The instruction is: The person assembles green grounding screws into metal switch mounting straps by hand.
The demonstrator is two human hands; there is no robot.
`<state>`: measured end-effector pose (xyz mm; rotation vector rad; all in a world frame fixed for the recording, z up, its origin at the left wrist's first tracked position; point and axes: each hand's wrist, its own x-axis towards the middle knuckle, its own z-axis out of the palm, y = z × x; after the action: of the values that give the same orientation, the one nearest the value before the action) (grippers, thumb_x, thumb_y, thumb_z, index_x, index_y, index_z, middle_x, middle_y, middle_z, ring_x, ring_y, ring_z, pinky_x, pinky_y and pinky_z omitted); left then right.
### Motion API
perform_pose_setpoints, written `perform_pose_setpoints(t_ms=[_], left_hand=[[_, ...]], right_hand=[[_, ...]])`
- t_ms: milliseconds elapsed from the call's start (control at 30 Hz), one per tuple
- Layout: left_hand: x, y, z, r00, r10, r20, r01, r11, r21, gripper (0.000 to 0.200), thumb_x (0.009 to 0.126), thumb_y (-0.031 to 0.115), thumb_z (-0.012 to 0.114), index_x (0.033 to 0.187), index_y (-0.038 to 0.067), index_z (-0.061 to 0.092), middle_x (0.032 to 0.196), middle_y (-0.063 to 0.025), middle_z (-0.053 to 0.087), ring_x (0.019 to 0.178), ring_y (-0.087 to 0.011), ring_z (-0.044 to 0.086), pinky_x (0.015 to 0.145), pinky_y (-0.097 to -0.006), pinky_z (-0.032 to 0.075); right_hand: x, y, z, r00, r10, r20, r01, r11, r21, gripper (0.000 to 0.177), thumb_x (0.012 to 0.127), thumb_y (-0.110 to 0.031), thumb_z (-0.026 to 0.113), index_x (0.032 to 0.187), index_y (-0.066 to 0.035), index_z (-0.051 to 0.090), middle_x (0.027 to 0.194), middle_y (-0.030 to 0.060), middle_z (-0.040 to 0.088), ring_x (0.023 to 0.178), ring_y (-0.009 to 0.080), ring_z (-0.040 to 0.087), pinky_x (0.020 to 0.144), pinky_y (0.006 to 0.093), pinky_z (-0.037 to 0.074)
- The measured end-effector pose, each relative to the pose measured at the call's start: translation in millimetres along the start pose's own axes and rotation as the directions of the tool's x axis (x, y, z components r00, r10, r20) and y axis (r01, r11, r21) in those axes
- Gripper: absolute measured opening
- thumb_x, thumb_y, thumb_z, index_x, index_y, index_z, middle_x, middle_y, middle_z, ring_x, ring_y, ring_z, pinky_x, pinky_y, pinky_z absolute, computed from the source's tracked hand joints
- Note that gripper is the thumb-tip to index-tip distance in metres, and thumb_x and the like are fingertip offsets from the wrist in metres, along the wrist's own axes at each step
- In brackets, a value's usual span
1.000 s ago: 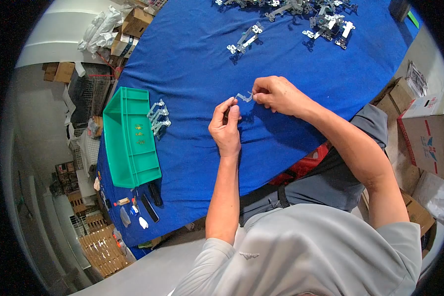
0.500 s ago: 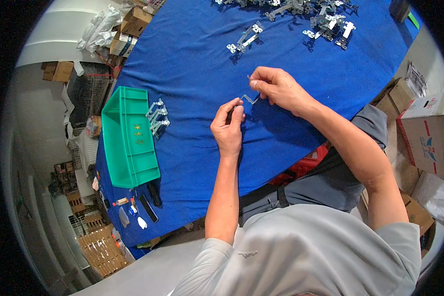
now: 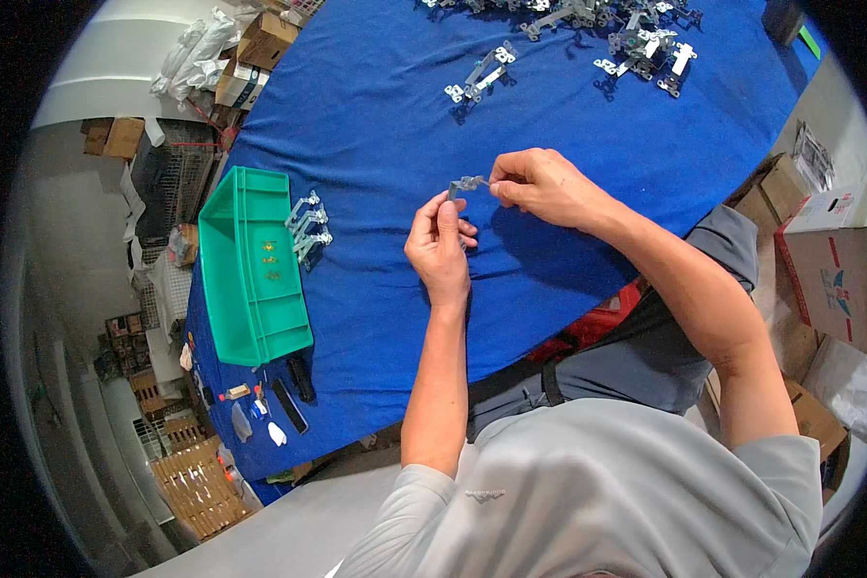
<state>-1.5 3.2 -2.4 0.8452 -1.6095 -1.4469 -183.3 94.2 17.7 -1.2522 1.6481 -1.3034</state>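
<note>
The head-worn camera looks forward and steeply down past the grey shirt (image 3: 607, 482) to the hands (image 3: 440, 252) and blue cloth (image 3: 376, 125).

A bracket (image 3: 468, 183) is sitting between left hand (image 3: 440, 246) and right hand (image 3: 547, 188); leftward on the desk (image 3: 376, 125), a bin (image 3: 229, 289) is standing.

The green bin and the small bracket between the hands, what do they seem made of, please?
Green bin: probably moulded plastic, satin, given its even colour and ribbed wall. Small bracket: likely metal, dull grey, given its thin, angular form.
</note>
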Motion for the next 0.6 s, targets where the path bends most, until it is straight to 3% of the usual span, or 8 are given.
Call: perform_pose_setpoints(t_ms=[67,167,267,367,467,600], left_hand=[[0.3,-1.1,-0.4,0.999,0.047,0.005,-0.047,0.999,0.014,0.023,0.101,0.014,0.065,0.118,-0.002,0.067,0.097,-0.0093,0.072,0.070,-0.0075,0.062,0.058,-0.0210,0.052],[0.5,-3.4,-2.9,0.994,0.103,0.045,-0.105,0.994,0.030,0.022,0.098,0.010,0.068,0.117,-0.001,0.070,0.102,-0.0077,0.072,0.078,-0.0081,0.063,0.067,-0.0223,0.052],[1.1,-6.0,-4.7,0.991,0.122,0.059,-0.125,0.991,0.048,0.021,0.096,0.008,0.071,0.116,-0.001,0.071,0.106,-0.0071,0.071,0.088,-0.0106,0.064,0.077,-0.0242,0.052],[1.8,-7.7,-5.8,0.989,0.139,0.059,-0.143,0.987,0.080,0.021,0.095,0.007,0.072,0.114,0.000,0.072,0.109,-0.0077,0.071,0.096,-0.0131,0.065,0.085,-0.0260,0.052],[1.9,-5.9,-4.9,0.985,0.163,0.062,-0.169,0.980,0.109,0.021,0.094,0.007,0.073,0.113,-0.001,0.073,0.110,-0.0086,0.071,0.100,-0.0147,0.065,0.089,-0.0270,0.051],[1.9,-0.7,-2.5,0.969,0.220,0.114,-0.236,0.960,0.152,0.021,0.093,0.007,0.074,0.112,-0.001,0.074,0.110,-0.0091,0.071,0.101,-0.0156,0.065,0.090,-0.0272,0.051]], right_hand=[[-0.9,-1.6,-3.3,0.997,-0.080,-0.020,0.076,0.986,-0.146,0.023,0.092,-0.020,0.064,0.095,0.003,0.069,0.079,0.0170,0.071,0.072,0.0270,0.070,0.069,0.0437,0.053],[0.1,1.7,-3.7,0.996,-0.087,-0.008,0.085,0.988,-0.129,0.021,0.092,-0.017,0.064,0.097,0.002,0.069,0.079,0.0157,0.071,0.071,0.0238,0.070,0.067,0.0414,0.055],[-0.6,-8.0,-5.2,0.983,0.163,0.081,-0.169,0.983,0.074,0.017,0.095,-0.015,0.064,0.100,0.002,0.066,0.079,0.0071,0.066,0.069,0.0132,0.063,0.066,0.0275,0.054],[2.0,2.3,-1.9,0.986,0.151,0.076,-0.162,0.972,0.170,0.018,0.096,-0.015,0.063,0.102,0.002,0.066,0.083,0.0060,0.066,0.070,0.0118,0.062,0.066,0.0264,0.054],[4.6,3.7,-2.5,0.975,0.183,0.129,-0.219,0.898,0.381,0.018,0.097,-0.016,0.063,0.102,0.001,0.067,0.085,0.0041,0.066,0.071,0.0108,0.061,0.064,0.0263,0.054],[5.2,4.4,-2.3,0.969,0.193,0.155,-0.235,0.917,0.323,0.019,0.099,-0.019,0.063,0.102,-0.001,0.068,0.084,0.0015,0.065,0.070,0.0083,0.057,0.059,0.0252,0.050]])
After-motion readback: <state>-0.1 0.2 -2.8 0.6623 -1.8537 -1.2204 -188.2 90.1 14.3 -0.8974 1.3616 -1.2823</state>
